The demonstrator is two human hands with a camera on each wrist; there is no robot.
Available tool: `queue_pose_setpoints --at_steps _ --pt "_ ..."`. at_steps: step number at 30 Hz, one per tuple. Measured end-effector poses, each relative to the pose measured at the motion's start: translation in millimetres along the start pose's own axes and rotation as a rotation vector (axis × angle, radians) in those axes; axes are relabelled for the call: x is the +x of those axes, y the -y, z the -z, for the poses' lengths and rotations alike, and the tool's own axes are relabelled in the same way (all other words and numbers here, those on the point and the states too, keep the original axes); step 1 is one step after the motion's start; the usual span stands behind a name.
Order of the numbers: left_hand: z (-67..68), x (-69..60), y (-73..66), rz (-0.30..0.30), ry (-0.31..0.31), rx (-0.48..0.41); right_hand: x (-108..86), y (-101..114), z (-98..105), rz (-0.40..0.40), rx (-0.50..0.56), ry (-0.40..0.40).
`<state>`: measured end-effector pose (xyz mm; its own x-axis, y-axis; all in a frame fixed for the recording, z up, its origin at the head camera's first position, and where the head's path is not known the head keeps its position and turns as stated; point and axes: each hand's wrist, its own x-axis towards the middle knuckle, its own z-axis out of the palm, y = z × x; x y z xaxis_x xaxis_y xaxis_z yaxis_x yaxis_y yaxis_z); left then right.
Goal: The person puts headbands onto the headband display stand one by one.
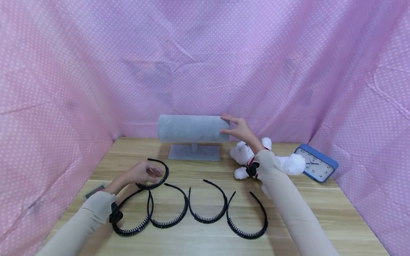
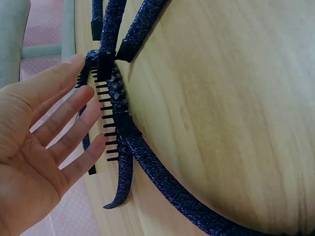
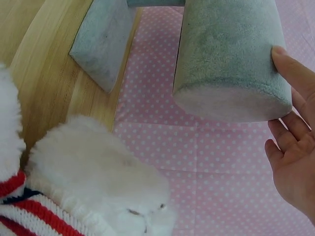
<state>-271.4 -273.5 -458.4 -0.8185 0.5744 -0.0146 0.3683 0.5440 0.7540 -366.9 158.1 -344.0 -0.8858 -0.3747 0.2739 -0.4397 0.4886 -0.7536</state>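
A grey velvet bracelet display stand, a padded roll on a flat base, stands at the back of the table. My right hand grips the roll's right end, thumb on one side and fingers on the other; the right wrist view shows the thumb pressed to the velvet roll. At left, my left hand is beside a dark toothed headband. In the left wrist view, the left hand has loosely extended fingers close to the comb teeth of a glittery headband; whether they touch is unclear.
Several more headbands lie in a row along the front, including one headband in the middle and another at right. A white plush toy lies under the right forearm. A blue clock and a small device flank them.
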Motion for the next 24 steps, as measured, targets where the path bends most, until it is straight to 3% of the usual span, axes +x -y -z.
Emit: queue_pose_setpoints --at_steps 14,20,24 --pt "-0.4 1.6 -7.6 0.071 0.077 -0.013 3.2 -6.4 -0.6 -0.002 -0.025 -0.002" --pt "2.3 0.9 -10.0 0.060 0.144 -0.052 0.9 -3.9 -0.5 -0.015 -0.014 -0.008" --pt "0.6 1.1 -7.3 0.037 0.136 -0.047 -0.8 -4.9 -0.2 -0.013 -0.014 -0.009"
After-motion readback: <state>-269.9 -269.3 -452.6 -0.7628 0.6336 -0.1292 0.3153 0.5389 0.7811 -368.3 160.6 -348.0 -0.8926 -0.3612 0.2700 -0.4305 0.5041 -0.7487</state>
